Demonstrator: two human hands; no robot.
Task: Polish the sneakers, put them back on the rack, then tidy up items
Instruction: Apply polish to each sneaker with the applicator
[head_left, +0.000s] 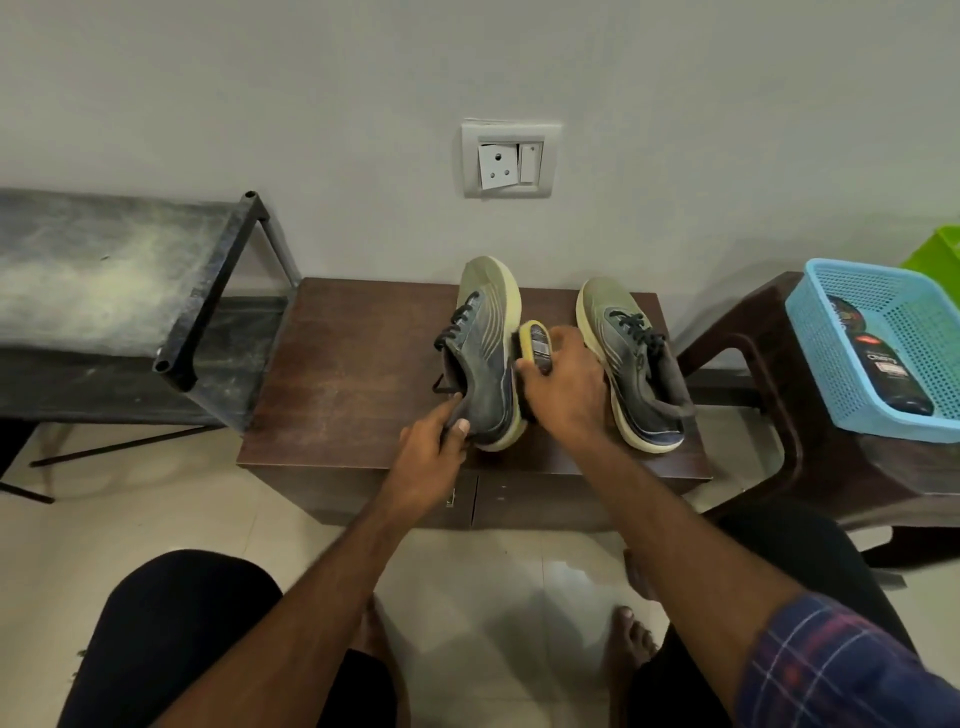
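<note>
On the tabletop (353, 374), the left hand (431, 457) holds 1 tilted sneaker (485, 358) by its heel; the right hand (563, 387), its grip around a brush (535, 343), presses it against the sneaker's side.

The right hand (563, 387) covers most of the brush (535, 340), the green bin (937, 254) runs off the right edge, and the bottle (883, 358) label is too blurred to read.

pale grey wall (311, 78) with socket plate (510, 158) - glossy beige tile floor (130, 514), low brown cabinet (358, 364), brown plastic stool (753, 332) right.
</note>
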